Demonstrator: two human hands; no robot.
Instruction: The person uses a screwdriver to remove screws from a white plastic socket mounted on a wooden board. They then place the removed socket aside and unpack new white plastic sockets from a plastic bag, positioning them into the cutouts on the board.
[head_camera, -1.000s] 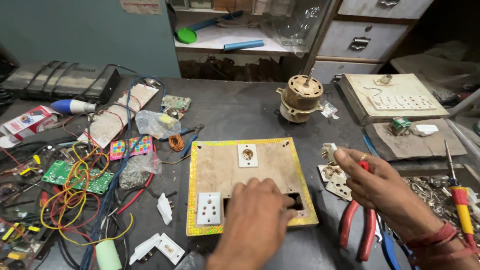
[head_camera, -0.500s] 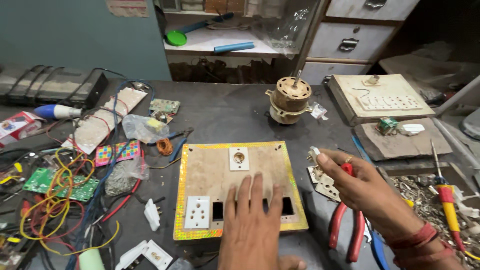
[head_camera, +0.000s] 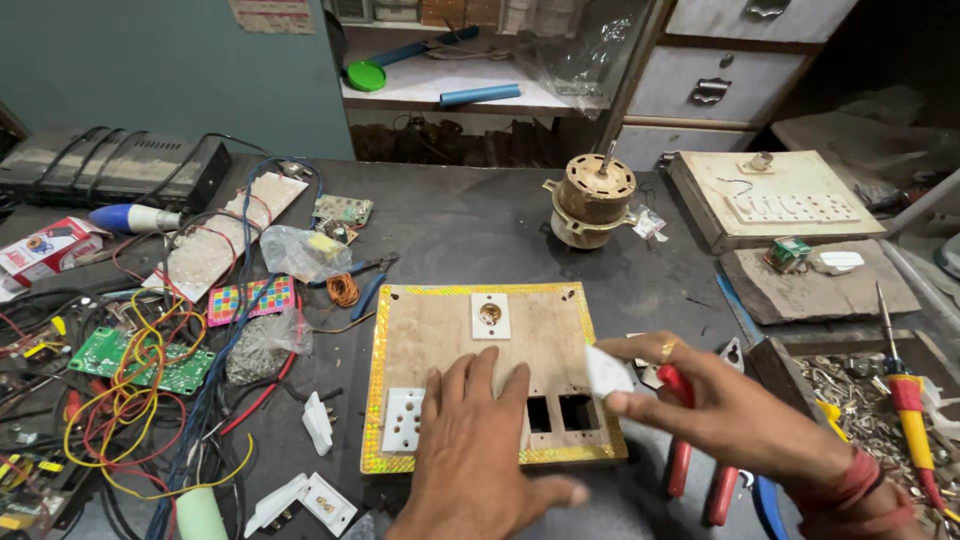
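Left hand (head_camera: 480, 450) flat, fingers spread and unclenched, pressing down on the wooden switchboard panel (head_camera: 490, 375) with its glittery yellow border, grasping nothing. Right hand (head_camera: 735, 415) pinching a small white switch module (head_camera: 607, 372) between thumb and fingertips, just over the panel's right edge, close beside the two empty rectangular cutouts (head_camera: 558, 412). Already seated in the panel: a white socket plate (head_camera: 404, 420) at lower left, a small white round-holed plate (head_camera: 490, 315) near the top.

Risks, as a judgement: light pinch on the module, so a slip likely drops it among the clutter; a tilted entry could jam it in a cutout; panel could skid on the dark surface (head_camera: 470, 225) if the flat palm lifts. Red-handled pliers (head_camera: 695, 465) directly under the right wrist, handles apt to catch a lowering forearm. Screwdriver (head_camera: 905, 400) with red and yellow grip well off to the right, beside a tray of small metal parts (head_camera: 850, 385).

Room to move: bare strip of surface above the panel up to the brass-coloured motor (head_camera: 592, 200); open patch between panel and tangled wires (head_camera: 130, 400) narrow, dotted with loose white fittings (head_camera: 317, 423). Green circuit board (head_camera: 140, 358) and wire loops crowding the left side. Right side tight against pliers and tray. Near edge of the surface out of view.
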